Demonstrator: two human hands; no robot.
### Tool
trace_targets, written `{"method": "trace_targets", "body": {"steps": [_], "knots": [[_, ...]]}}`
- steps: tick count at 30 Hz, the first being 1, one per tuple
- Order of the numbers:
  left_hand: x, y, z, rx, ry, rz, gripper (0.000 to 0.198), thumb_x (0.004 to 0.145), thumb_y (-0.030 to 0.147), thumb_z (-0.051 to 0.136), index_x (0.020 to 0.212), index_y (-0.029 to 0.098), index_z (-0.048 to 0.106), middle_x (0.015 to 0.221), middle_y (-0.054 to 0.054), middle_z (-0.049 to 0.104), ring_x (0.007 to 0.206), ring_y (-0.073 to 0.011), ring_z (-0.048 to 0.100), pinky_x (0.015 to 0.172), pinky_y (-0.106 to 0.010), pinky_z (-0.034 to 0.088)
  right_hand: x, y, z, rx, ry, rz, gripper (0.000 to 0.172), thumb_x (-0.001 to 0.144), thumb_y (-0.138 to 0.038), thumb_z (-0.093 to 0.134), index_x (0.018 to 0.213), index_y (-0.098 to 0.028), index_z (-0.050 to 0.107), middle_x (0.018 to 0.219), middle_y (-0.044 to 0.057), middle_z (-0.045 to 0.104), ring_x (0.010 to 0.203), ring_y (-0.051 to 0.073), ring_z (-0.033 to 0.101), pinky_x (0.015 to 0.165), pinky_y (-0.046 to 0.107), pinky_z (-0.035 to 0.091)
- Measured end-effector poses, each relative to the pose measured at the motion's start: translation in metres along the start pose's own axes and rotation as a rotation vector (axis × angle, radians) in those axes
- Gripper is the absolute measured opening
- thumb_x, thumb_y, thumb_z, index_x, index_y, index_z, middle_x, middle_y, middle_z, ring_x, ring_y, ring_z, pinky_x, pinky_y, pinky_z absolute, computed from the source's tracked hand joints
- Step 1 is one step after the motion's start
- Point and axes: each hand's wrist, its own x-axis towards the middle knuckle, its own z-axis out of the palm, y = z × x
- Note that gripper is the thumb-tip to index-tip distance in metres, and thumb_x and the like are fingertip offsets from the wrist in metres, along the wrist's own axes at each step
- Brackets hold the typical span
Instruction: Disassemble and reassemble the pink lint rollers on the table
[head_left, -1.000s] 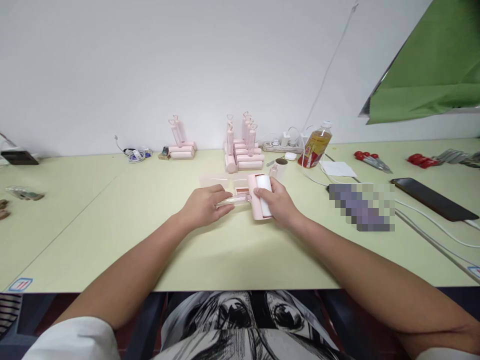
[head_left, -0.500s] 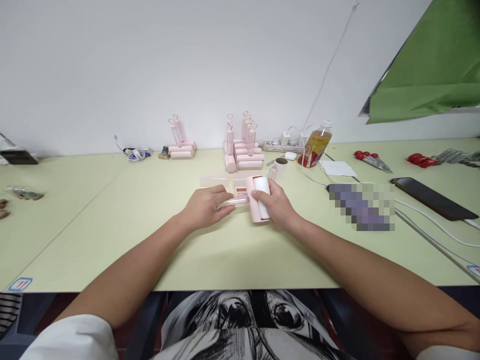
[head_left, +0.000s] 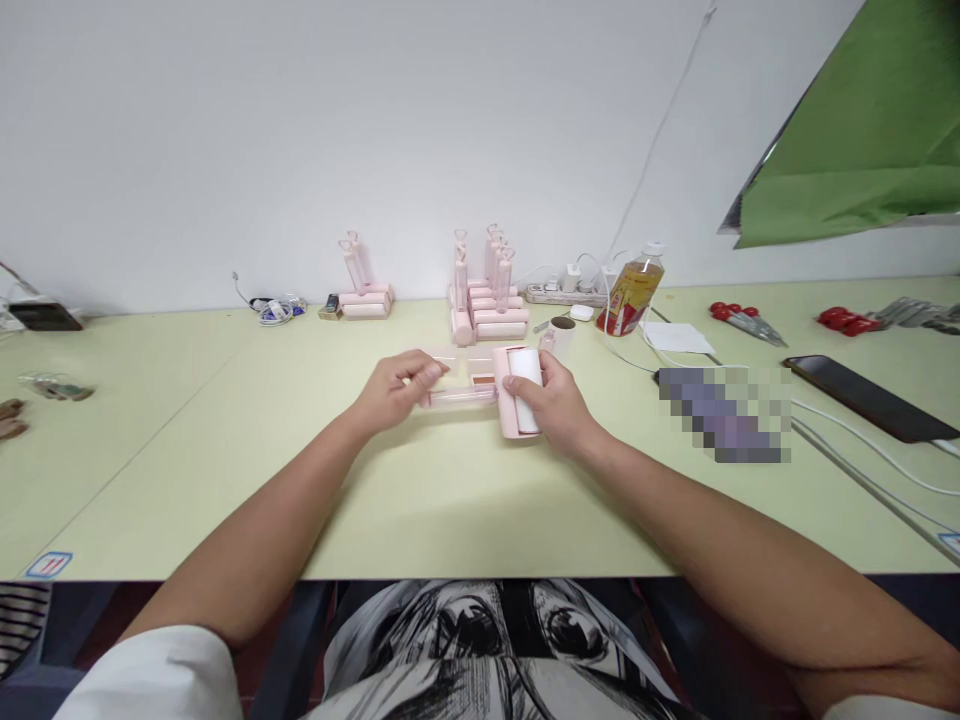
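From the head camera, the right hand point(head_left: 551, 405) is wrapped around a pink lint roller head point(head_left: 517, 403) with its white paper roll, lying on the pale green table point(head_left: 450, 500) just past centre, while at nine o'clock of it the left hand point(head_left: 390, 392) pinches the far end of the clear pink handle point(head_left: 461, 397) that runs into the roller. More pink rollers point(head_left: 484, 300) stand at twelve o'clock by the wall, and a drink bottle point(head_left: 631, 290) sits at two o'clock. The piece looks light, stiff plastic, smooth and perhaps slippery on the handle, with a tacky roll, so the pink shell and handle ends seem the best places to hold
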Motion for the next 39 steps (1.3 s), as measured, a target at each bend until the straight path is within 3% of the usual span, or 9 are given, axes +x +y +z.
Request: {"method": "trace_targets", "body": {"steps": [4, 9, 13, 17, 21, 23, 28, 33, 39], "knots": [[0.004, -0.045, -0.004, 0.269, 0.241, -0.106, 0.033, 0.092, 0.041, 0.046, 0.096, 0.017, 0.069, 0.097, -0.009, 0.07, 0.092, -0.021, 0.062, 0.085, -0.038, 0.049, 0.006, 0.003, -0.005, 0.011, -0.007, 0.014, 0.035, 0.067, -0.037, 0.071, 0.093, -0.022, 0.055, 0.08, -0.001, 0.061, 0.07, 0.019, 0.055, 0.06, 0.03, 0.045], [0.004, -0.065, 0.006, 0.527, 0.106, -0.099, 0.044, 0.085, 0.029, 0.054, 0.128, 0.019, 0.056, 0.137, -0.013, 0.052, 0.125, -0.0318, 0.045, 0.099, -0.052, 0.039, 0.005, 0.0, -0.002, 0.03, -0.062, 0.104, 0.027, 0.068, -0.034, 0.065, 0.09, -0.022, 0.055, 0.074, -0.003, 0.06, 0.062, 0.016, 0.054, 0.055, 0.028, 0.043], [0.006, -0.048, 0.009, 0.513, 0.114, -0.083, 0.037, 0.087, 0.027, 0.051, 0.122, 0.02, 0.06, 0.135, -0.012, 0.055, 0.124, -0.0307, 0.047, 0.1, -0.052, 0.039, 0.001, -0.006, 0.0, 0.101, -0.145, 0.16, 0.023, 0.069, -0.03, 0.062, 0.089, -0.022, 0.055, 0.072, -0.003, 0.063, 0.061, 0.017, 0.057, 0.052, 0.027, 0.043], [0.007, -0.013, 0.008, 0.181, 0.2, -0.158, 0.032, 0.091, 0.039, 0.046, 0.093, 0.016, 0.068, 0.085, -0.006, 0.069, 0.077, -0.0175, 0.061, 0.071, -0.033, 0.05, -0.003, -0.006, 0.002, 0.137, -0.255, 0.154, 0.028, 0.068, -0.029, 0.065, 0.094, -0.022, 0.056, 0.08, -0.001, 0.067, 0.069, 0.019, 0.062, 0.058, 0.029, 0.048], [-0.003, 0.02, 0.009, -0.21, -0.447, -0.351, 0.038, 0.082, 0.051, 0.059, 0.069, 0.016, 0.066, 0.052, 0.002, 0.054, 0.047, -0.0114, 0.052, 0.043, -0.022, 0.039, -0.005, -0.004, 0.003, 0.076, -0.293, 0.106, 0.034, 0.068, -0.03, 0.071, 0.098, -0.021, 0.059, 0.087, 0.001, 0.068, 0.073, 0.019, 0.062, 0.062, 0.029, 0.049], [-0.007, 0.028, 0.008, -0.3, -0.575, -0.409, 0.035, 0.075, 0.051, 0.067, 0.072, 0.016, 0.067, 0.052, 0.003, 0.053, 0.045, -0.0101, 0.051, 0.04, -0.021, 0.035, -0.005, -0.004, 0.002, 0.085, -0.279, 0.099, 0.037, 0.067, -0.033, 0.072, 0.1, -0.021, 0.059, 0.087, 0.002, 0.069, 0.074, 0.019, 0.063, 0.063, 0.029, 0.049], [-0.006, 0.031, 0.006, -0.514, -0.369, -0.419, 0.036, 0.072, 0.049, 0.071, 0.072, 0.013, 0.064, 0.05, 0.004, 0.05, 0.042, -0.0074, 0.046, 0.04, -0.019, 0.034, 0.005, -0.008, -0.005, 0.367, -0.272, 0.117, 0.042, 0.082, -0.056, 0.051, 0.103, -0.021, 0.061, 0.083, 0.005, 0.069, 0.073, 0.022, 0.064, 0.062, 0.034, 0.05], [-0.004, 0.033, 0.022, -0.629, -0.113, -0.398, 0.04, 0.076, 0.053, 0.067, 0.077, 0.013, 0.065, 0.051, 0.004, 0.053, 0.044, -0.0083, 0.049, 0.044, -0.02, 0.037, 0.003, -0.003, -0.004, 0.218, -0.369, -0.027, 0.031, 0.071, -0.042, 0.074, 0.088, -0.018, 0.065, 0.075, 0.002, 0.062, 0.062, 0.015, 0.056, 0.055, 0.028, 0.047], [-0.014, 0.04, 0.05, -0.783, -0.301, -0.313, 0.039, 0.08, 0.053, 0.063, 0.075, 0.014, 0.063, 0.055, -0.001, 0.061, 0.048, -0.014, 0.055, 0.051, -0.027, 0.043, -0.01, 0.002, 0.006, 0.112, -0.362, -0.051, 0.036, 0.075, -0.049, 0.071, 0.089, -0.017, 0.062, 0.069, 0.0, 0.056, 0.052, 0.01, 0.046, 0.046, 0.026, 0.04]]}}
